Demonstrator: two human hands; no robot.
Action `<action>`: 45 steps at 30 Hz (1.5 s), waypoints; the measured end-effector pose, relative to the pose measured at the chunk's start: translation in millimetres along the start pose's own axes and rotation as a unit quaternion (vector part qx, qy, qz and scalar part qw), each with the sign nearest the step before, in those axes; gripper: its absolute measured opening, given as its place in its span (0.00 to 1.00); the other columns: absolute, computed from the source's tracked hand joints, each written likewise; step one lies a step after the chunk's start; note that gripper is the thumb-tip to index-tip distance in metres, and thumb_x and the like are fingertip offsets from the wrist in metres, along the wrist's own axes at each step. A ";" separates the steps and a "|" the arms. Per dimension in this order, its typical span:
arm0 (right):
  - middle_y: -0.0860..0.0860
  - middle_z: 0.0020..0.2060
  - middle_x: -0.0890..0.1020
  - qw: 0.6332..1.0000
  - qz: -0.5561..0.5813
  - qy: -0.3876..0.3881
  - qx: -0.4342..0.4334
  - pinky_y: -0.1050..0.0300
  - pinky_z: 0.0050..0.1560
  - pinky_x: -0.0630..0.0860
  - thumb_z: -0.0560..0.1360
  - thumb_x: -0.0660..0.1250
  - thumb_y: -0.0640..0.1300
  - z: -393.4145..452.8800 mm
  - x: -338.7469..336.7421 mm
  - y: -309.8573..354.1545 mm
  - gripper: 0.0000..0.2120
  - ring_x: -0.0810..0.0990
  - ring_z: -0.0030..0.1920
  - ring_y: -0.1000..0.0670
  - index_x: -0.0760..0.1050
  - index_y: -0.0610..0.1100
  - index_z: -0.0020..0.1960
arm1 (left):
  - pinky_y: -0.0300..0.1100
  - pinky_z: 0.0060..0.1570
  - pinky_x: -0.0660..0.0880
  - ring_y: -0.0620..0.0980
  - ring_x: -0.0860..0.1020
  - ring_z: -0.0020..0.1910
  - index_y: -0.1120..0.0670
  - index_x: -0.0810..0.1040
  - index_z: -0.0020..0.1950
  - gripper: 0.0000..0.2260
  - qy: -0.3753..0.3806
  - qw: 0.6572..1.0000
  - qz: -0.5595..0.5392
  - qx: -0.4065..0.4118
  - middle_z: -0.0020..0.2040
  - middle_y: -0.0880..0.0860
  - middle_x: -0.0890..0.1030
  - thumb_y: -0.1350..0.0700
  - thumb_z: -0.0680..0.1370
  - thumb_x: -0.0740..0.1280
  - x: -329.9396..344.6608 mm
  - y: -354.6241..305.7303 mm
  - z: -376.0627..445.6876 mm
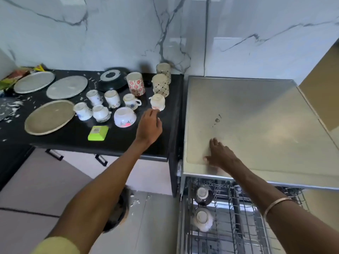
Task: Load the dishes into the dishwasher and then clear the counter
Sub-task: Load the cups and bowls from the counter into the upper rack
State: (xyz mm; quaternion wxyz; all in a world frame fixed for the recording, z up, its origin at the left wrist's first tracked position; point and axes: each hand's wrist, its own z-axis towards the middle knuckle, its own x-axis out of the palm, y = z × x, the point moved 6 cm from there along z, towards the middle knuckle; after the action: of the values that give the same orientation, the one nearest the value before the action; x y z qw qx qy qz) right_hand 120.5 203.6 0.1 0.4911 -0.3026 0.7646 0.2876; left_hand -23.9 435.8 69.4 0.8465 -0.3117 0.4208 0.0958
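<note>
Several upturned cups and mugs stand on the black counter (pixel 128 143), among them a white cup (pixel 157 102) near the right edge, a red-flowered mug (pixel 136 84) and a white bowl (pixel 125 117). My left hand (pixel 149 125) hovers just in front of the white cup, fingers loosely bent, holding nothing. My right hand (pixel 218 154) rests flat on the dishwasher's steel top (pixel 256 116). Below it the pulled-out dishwasher rack (pixel 229 217) holds two upturned bowls (pixel 202 219).
Three round metal plates (pixel 49 117) lie on the counter's left, with a black pan (pixel 111 79) behind and a green box (pixel 98 132) in front. White scraps litter the counter's left side. Marble wall stands behind; a dark object (pixel 117 211) lies on the floor.
</note>
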 end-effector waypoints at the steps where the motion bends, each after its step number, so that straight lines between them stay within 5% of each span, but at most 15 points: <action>1: 0.39 0.76 0.58 1.000 -0.009 0.007 0.008 0.46 0.63 0.72 0.76 0.70 0.51 3.2 -1.6 1.9 0.43 0.71 0.67 0.39 0.49 0.33 0.77 | 0.52 0.60 0.74 0.59 0.75 0.57 0.63 0.75 0.63 0.16 0.003 1.000 0.010 -0.018 0.58 0.61 0.77 0.62 0.75 0.64 5.4 6.7 14.8; 7: 0.29 0.76 0.50 0.997 -0.036 0.045 0.043 0.44 0.72 0.65 0.78 0.66 0.38 14.7 -0.9 12.4 0.39 0.60 0.74 0.31 0.44 0.27 0.76 | 0.54 0.65 0.70 0.63 0.70 0.64 0.61 0.69 0.69 0.25 0.026 0.993 0.044 -0.105 0.66 0.62 0.70 0.54 0.74 0.67 47.7 37.9 68.1; 15: 0.29 0.71 0.64 0.994 -0.071 0.060 0.064 0.42 0.70 0.68 0.78 0.65 0.33 22.7 -4.9 23.1 0.20 0.64 0.71 0.32 0.70 0.28 0.67 | 0.58 0.65 0.69 0.67 0.69 0.65 0.58 0.65 0.73 0.30 0.087 0.986 0.037 -0.134 0.69 0.64 0.68 0.50 0.75 0.71 78.0 59.4 107.1; 22: 0.26 0.73 0.55 0.996 -0.045 0.032 0.066 0.43 0.71 0.65 0.77 0.65 0.31 18.7 -12.1 19.4 0.30 0.62 0.73 0.30 0.55 0.25 0.73 | 0.54 0.61 0.71 0.66 0.73 0.60 0.58 0.69 0.70 0.31 0.084 0.985 -0.060 -0.141 0.63 0.64 0.72 0.54 0.71 0.76 81.3 56.9 105.5; 26: 0.29 0.75 0.54 0.998 -0.014 0.017 0.050 0.44 0.65 0.72 0.76 0.68 0.33 15.3 -3.0 12.4 0.39 0.68 0.69 0.32 0.47 0.27 0.76 | 0.51 0.61 0.71 0.63 0.73 0.60 0.57 0.70 0.70 0.30 0.071 0.987 -0.081 -0.120 0.63 0.63 0.73 0.54 0.71 0.76 73.4 37.9 78.8; 29: 0.36 0.78 0.53 0.999 -0.031 -0.001 0.023 0.44 0.64 0.74 0.77 0.70 0.43 9.9 -0.4 3.0 0.42 0.69 0.70 0.36 0.46 0.33 0.78 | 0.51 0.60 0.72 0.61 0.74 0.59 0.58 0.71 0.69 0.29 0.058 0.988 -0.093 -0.113 0.62 0.62 0.74 0.53 0.71 0.76 65.2 16.7 52.3; 33: 0.48 0.79 0.44 1.000 -0.012 0.006 -0.013 0.44 0.70 0.67 0.78 0.65 0.54 -0.7 2.6 -14.3 0.43 0.57 0.77 0.44 0.41 0.44 0.80 | 0.50 0.60 0.73 0.59 0.74 0.59 0.58 0.71 0.69 0.29 0.037 0.990 -0.107 -0.087 0.62 0.60 0.74 0.54 0.71 0.76 47.8 -21.2 4.9; 40: 0.50 0.79 0.42 0.997 0.041 0.026 -0.062 0.46 0.76 0.56 0.81 0.61 0.48 -28.5 11.9 -30.3 0.38 0.45 0.79 0.48 0.40 0.43 0.80 | 0.47 0.63 0.74 0.54 0.71 0.64 0.53 0.68 0.73 0.31 0.028 0.984 -0.172 -0.042 0.67 0.55 0.71 0.54 0.73 0.75 18.9 -106.7 -97.4; 43: 0.51 0.79 0.43 0.996 0.036 0.011 -0.080 0.44 0.76 0.58 0.80 0.60 0.37 -52.2 15.6 -50.8 0.37 0.47 0.79 0.48 0.41 0.43 0.80 | 0.46 0.64 0.74 0.52 0.70 0.65 0.50 0.67 0.73 0.31 0.045 0.980 -0.194 -0.027 0.68 0.52 0.70 0.53 0.73 0.76 24.4 -143.1 -144.1; 45: 0.50 0.80 0.44 0.995 0.035 -0.009 -0.091 0.45 0.76 0.59 0.76 0.60 0.30 -68.8 16.1 -67.5 0.40 0.49 0.79 0.48 0.42 0.42 0.80 | 0.37 0.65 0.71 0.49 0.70 0.66 0.48 0.66 0.73 0.31 0.073 0.975 -0.210 -0.018 0.69 0.51 0.69 0.53 0.73 0.75 33.9 -170.0 -176.3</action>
State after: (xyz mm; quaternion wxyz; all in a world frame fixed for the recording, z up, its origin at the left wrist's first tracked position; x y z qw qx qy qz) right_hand 125.7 106.0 -0.2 0.4584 -0.3166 0.7407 0.3754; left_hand -45.6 191.3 39.6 0.8093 -0.4141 0.4045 -0.0996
